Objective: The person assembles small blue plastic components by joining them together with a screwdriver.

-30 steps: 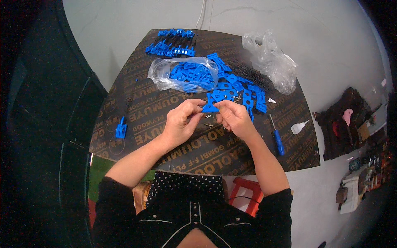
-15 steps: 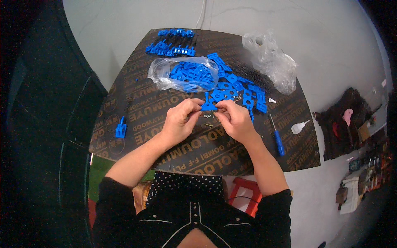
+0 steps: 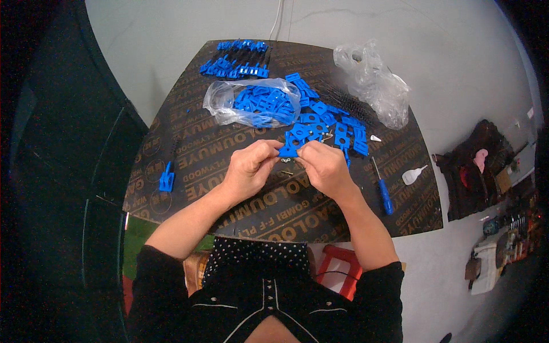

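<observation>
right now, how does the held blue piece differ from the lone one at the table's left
The held piece is pinched by the left hand and right hand; the lone piece rests untouched on the table. The held piece is partly covered, the lone piece uncovered. The held piece is near the loose blue parts; the lone piece lies apart. Both are blue.

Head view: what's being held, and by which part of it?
A small blue piece: left hand pinches its left end, right hand its right end.
</observation>
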A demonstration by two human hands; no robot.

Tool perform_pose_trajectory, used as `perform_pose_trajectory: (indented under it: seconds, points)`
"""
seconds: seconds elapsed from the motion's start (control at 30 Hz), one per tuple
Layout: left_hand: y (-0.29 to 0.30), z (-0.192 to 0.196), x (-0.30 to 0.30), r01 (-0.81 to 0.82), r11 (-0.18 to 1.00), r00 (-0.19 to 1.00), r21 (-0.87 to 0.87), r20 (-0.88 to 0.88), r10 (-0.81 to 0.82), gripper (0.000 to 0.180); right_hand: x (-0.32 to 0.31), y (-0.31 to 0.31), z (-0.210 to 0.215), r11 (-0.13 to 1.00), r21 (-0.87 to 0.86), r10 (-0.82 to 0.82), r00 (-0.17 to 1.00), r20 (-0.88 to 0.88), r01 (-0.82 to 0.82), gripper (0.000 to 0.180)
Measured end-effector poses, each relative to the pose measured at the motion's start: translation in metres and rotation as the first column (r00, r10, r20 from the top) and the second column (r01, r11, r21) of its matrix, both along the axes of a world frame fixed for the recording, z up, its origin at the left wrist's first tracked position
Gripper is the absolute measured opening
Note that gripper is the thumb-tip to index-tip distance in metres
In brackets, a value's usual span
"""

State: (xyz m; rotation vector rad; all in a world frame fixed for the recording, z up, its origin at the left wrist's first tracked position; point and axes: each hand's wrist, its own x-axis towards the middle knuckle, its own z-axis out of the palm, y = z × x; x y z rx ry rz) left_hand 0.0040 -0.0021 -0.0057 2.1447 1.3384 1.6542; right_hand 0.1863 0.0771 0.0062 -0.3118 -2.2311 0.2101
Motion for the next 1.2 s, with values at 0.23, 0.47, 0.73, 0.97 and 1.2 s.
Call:
perform_pose_trajectory:
  seconds: [0.23, 0.47, 0.73, 0.97, 1.2]
  points:
    - [-0.002, 0.004, 0.001, -0.008, 0.999, 0.999, 0.046, -0.037, 0.009, 0.016, -0.001, -0.005, 0.006, 0.994, 0.101, -0.027, 1.000, -0.004, 0.027, 0.011]
    - [-0.003, 0.004, 0.003, -0.027, 0.999, 1.000, 0.032, 0.015, 0.027, 0.019, 0.001, -0.004, 0.006, 0.994, 0.100, -0.037, 0.999, -0.020, 0.039, 0.012]
    - [0.003, 0.000, -0.004, -0.082, 0.996, 0.995, -0.026, -0.056, 0.081, 0.022, 0.001, -0.002, 0.005, 0.996, 0.092, -0.015, 0.999, -0.047, 0.020, 0.014]
    - [0.003, -0.001, -0.004, -0.060, 0.998, 0.996, 0.012, -0.065, 0.060, 0.017, 0.000, -0.002, 0.003, 0.995, 0.096, -0.006, 1.000, -0.028, 0.009, 0.013]
    - [0.002, 0.002, -0.006, -0.056, 0.995, 0.988, 0.079, -0.140, 0.067, 0.019, 0.001, -0.005, 0.005, 0.991, 0.130, -0.014, 1.000, -0.016, 0.016, 0.011]
